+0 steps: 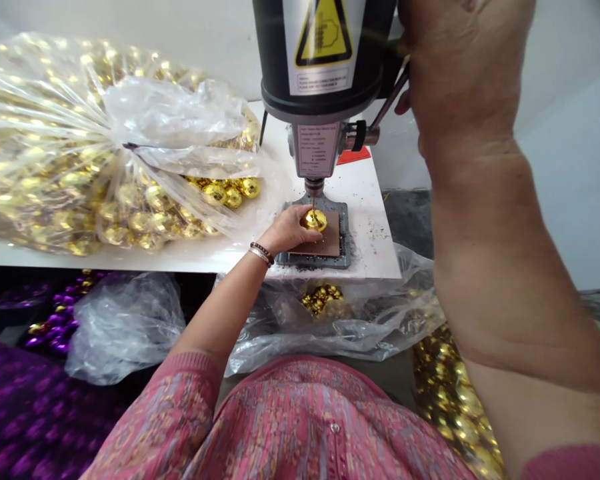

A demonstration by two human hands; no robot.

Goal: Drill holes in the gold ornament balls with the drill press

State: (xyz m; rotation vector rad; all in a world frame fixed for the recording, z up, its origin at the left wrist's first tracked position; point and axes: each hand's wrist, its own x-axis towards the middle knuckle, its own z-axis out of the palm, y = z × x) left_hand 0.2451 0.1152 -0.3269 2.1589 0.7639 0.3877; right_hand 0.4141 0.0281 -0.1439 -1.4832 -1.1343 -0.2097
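- Landmark: drill press [320, 107].
- Gold ball [319, 219]: directly under the press's drill bit [313, 201], on the brown board [332, 241] that lies on the press base [345, 257]. Bit tip meets the ball's top in this view; can't tell if it's in the material or just touching.
- Left hand [291, 231]: gripping the ball from the press's left, thumb on the near side, fingers round the far side, partly hidden.
- Right hand [463, 63]: up at the press's right, at the end of the feed lever [393, 97]. Fingers mostly hidden, so can't tell how far they're closed.
- Weight: probably light, likely a thin hollow plastic shell. A guess from the looks.
- Stiffness: rigid-looking, but I'd expect a thin wall to crack or dent under a hard squeeze or heavy feed.
- Surface: shiny and faceted. Likely slippery; facets may give a little bite. Coating could scuff.
- Shape: round, so apt to roll or spin on a flat board if loosely held.
- Where to hold: low on the sides, around the widest part, thumb opposite fingers. Keep the top clear, fingertips away from the bit. Firm, even pressure, no pinching.
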